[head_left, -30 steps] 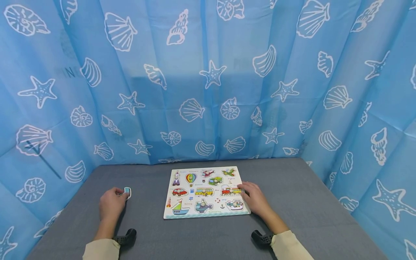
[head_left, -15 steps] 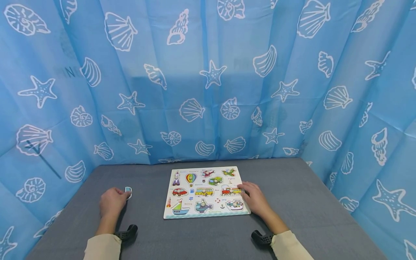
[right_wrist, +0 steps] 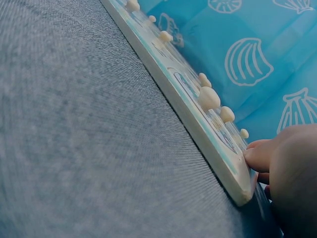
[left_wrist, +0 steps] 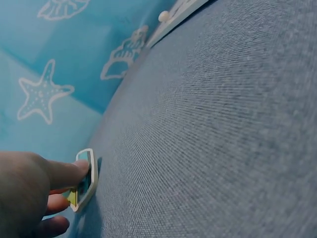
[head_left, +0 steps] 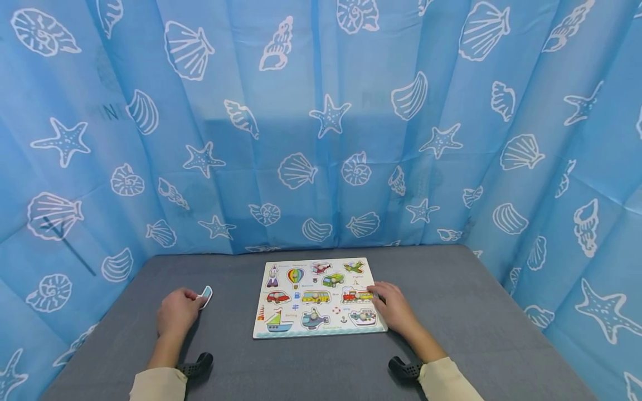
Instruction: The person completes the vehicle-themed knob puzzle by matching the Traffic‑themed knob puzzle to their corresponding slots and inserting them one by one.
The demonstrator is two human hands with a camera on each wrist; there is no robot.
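Note:
My left hand [head_left: 177, 313] is at the left of the table, pinching a white-edged puzzle piece [head_left: 206, 296] between thumb and fingers. Blue and yellow print shows on that puzzle piece [left_wrist: 88, 181] in the left wrist view, where it stands on edge close over the cloth; the thumb covers part of its picture. A flat white puzzle board [head_left: 301, 306] with vehicle pictures lies in the middle. My right hand [head_left: 396, 307] holds the board's right edge, with fingertips over the train picture. Seen from the right wrist, the thumb [right_wrist: 258, 154] rests near the board's corner.
Round wooden knobs [right_wrist: 209, 98] stand up from the board's pieces. The sailboat picture [head_left: 278, 321] at its lower left shows no knob. Grey cloth covers the table [head_left: 230, 367]. A blue shell-patterned curtain [head_left: 321, 139] hangs behind and along the sides.
The puzzle piece has turned in my left fingers and now leans to the right. The left hand has shifted slightly right; the right hand and board stay in place.

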